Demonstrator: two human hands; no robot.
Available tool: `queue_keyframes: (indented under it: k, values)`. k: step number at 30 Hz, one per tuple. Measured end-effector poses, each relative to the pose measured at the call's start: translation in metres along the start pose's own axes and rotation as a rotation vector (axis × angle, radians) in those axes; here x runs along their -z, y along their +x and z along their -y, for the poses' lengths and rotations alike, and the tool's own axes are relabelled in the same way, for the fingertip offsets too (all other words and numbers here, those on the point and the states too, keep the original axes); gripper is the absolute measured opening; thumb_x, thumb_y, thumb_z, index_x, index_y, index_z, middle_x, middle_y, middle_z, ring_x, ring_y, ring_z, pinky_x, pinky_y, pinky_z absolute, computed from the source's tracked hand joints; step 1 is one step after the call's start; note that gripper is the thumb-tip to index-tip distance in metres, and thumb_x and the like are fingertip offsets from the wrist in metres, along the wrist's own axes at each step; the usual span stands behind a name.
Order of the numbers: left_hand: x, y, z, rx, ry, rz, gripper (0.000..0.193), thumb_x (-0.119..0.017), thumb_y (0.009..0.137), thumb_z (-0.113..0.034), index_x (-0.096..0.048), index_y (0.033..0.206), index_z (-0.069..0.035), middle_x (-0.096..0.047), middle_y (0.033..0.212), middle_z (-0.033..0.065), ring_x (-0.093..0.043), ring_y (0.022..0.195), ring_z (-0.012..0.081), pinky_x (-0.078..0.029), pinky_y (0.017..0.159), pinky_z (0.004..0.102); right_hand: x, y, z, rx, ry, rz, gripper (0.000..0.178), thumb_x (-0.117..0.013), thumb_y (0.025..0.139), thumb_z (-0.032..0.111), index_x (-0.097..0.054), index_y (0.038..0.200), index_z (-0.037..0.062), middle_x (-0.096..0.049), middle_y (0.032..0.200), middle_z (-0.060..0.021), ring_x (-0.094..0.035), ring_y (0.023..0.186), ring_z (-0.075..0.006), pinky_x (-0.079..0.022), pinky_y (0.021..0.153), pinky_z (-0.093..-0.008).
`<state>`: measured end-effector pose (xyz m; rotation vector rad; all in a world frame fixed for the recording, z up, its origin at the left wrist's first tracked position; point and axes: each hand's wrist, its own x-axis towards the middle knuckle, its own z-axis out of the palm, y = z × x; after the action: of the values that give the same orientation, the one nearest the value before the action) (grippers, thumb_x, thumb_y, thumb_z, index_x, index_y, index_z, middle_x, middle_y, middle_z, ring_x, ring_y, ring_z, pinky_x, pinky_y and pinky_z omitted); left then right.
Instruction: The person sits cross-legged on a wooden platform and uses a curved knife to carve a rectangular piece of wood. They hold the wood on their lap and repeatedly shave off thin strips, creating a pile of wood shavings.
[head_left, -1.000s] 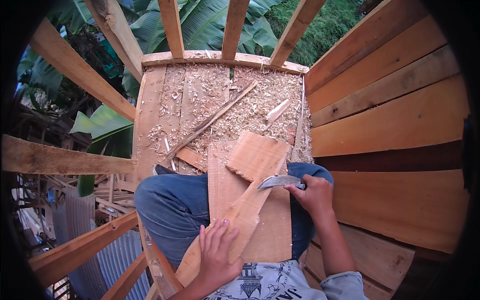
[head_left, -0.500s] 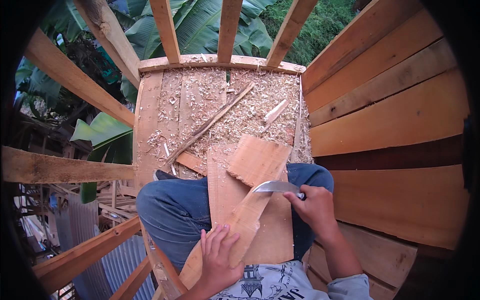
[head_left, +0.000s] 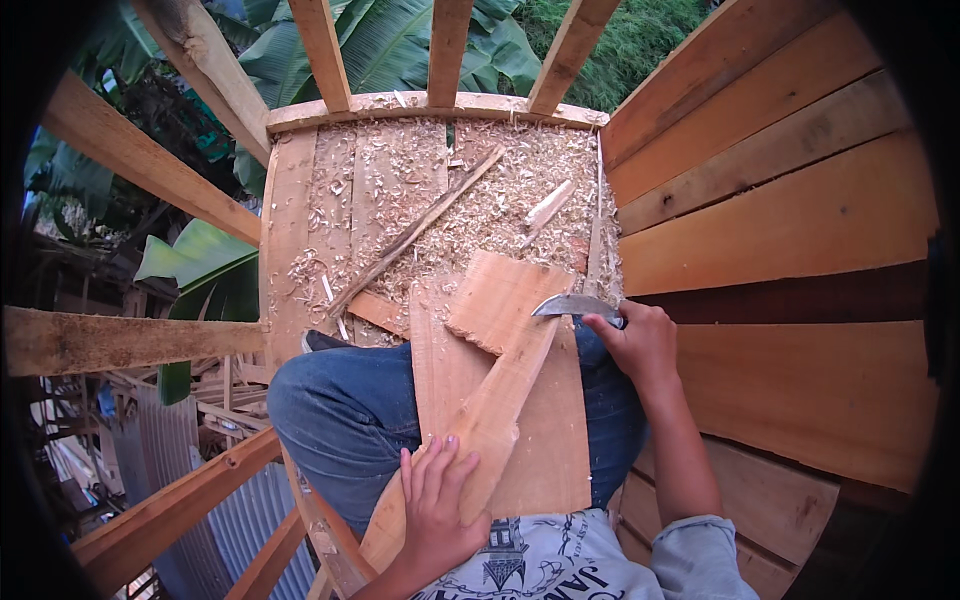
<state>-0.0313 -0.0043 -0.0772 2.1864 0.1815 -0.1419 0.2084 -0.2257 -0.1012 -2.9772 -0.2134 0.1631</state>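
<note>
A paddle-shaped piece of light wood [head_left: 497, 352] lies slanted across a wider flat board [head_left: 548, 440] resting on my lap, over blue jeans [head_left: 345, 415]. My left hand [head_left: 437, 502] presses flat on the piece's narrow lower end, fingers spread. My right hand [head_left: 638, 340] grips the handle of a curved knife [head_left: 572, 305]. Its blade rests against the right edge of the piece's broad upper part.
Wood shavings [head_left: 480, 205], a long thin stick [head_left: 415, 232] and offcuts cover the plank platform [head_left: 290, 230] ahead. A plank wall [head_left: 800, 210] rises on the right. Open timber framing [head_left: 130, 340] on the left looks down on banana leaves and corrugated roofing.
My right hand and the knife have moved up and away along the piece's right edge. The left hand stays pressed on the lower end.
</note>
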Motion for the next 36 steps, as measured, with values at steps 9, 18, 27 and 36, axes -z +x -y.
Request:
queue_keyframes:
  k: [9,18,27,36]
  values:
    - [0.002,-0.002,0.002,-0.012,-0.036,-0.025,0.067,-0.069,0.060,-0.013,-0.053,0.125,-0.005,-0.044,0.137,0.0187,-0.036,0.134,0.0385,-0.013,0.112,0.0623,0.011,-0.059,0.041,0.175,0.173,0.135,0.055,-0.059,0.088,0.054,-0.066,0.070,0.0020,-0.062,0.063,-0.0198,-0.064,0.061,-0.0365,-0.051,0.058,-0.0465]
    - [0.000,-0.001,0.004,-0.035,-0.006,-0.041,0.067,-0.068,0.056,-0.011,-0.052,0.120,-0.004,-0.045,0.135,0.0211,-0.038,0.133,0.0397,-0.015,0.112,0.0608,0.005,-0.021,0.014,0.111,0.199,0.045,0.055,-0.059,0.087,0.055,-0.065,0.071,0.0029,-0.063,0.063,-0.0189,-0.064,0.061,-0.0361,-0.050,0.055,-0.0447]
    - [-0.001,-0.003,0.006,-0.035,-0.036,-0.046,0.066,-0.069,0.057,-0.012,-0.054,0.121,-0.005,-0.046,0.135,0.0197,-0.038,0.133,0.0386,-0.015,0.112,0.0613,0.005,-0.009,0.001,0.034,0.201,-0.065,0.054,-0.056,0.092,0.049,-0.063,0.073,-0.0008,-0.061,0.063,-0.0213,-0.063,0.064,-0.0398,-0.049,0.059,-0.0470]
    - [0.004,-0.003,0.009,-0.045,-0.077,-0.039,0.066,-0.069,0.056,-0.013,-0.055,0.120,-0.006,-0.047,0.133,0.0196,-0.041,0.130,0.0389,-0.018,0.111,0.0614,0.017,-0.028,0.006,0.019,0.460,-0.053,0.044,-0.058,0.095,0.037,-0.060,0.075,-0.0024,-0.055,0.061,-0.0250,-0.059,0.062,-0.0423,-0.043,0.053,-0.0454]
